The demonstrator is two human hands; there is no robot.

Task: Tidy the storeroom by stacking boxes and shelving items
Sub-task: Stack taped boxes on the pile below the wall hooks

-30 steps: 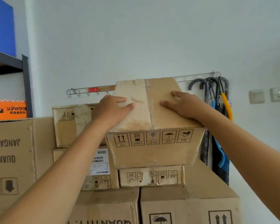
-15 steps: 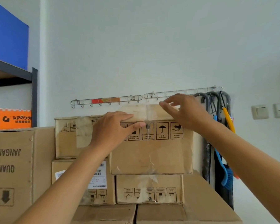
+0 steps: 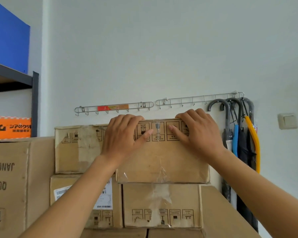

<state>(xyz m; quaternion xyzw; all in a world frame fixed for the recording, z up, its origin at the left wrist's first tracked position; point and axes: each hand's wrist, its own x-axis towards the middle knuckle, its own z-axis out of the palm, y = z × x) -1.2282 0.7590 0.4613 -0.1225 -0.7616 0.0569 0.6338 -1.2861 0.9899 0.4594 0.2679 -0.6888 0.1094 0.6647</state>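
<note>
A worn cardboard box [image 3: 163, 162] with handling symbols sits on top of a smaller cardboard box [image 3: 162, 203] against the wall. My left hand [image 3: 122, 136] lies on its upper front face, fingers over the top edge, thumb pointing right. My right hand [image 3: 198, 133] lies on the upper right of the same face, fingers over the top edge. Both hands rest flat against the box with fingers fairly straight. To the left, another taped box [image 3: 76, 148] stands at the same height on a labelled box [image 3: 65, 191].
A big carton [image 3: 15, 177] stands at left, beside a dark shelf post [image 3: 35, 103] with an orange box [image 3: 12, 127] on the shelf. Wire hook rails [image 3: 113, 107] run along the wall. Umbrellas [image 3: 239, 134] hang at right, near a light switch [image 3: 288, 120].
The box went from tilted and held up to sitting level on the stack. Both hands moved from its top flaps to its upper front face, and the camera tilted upward.
</note>
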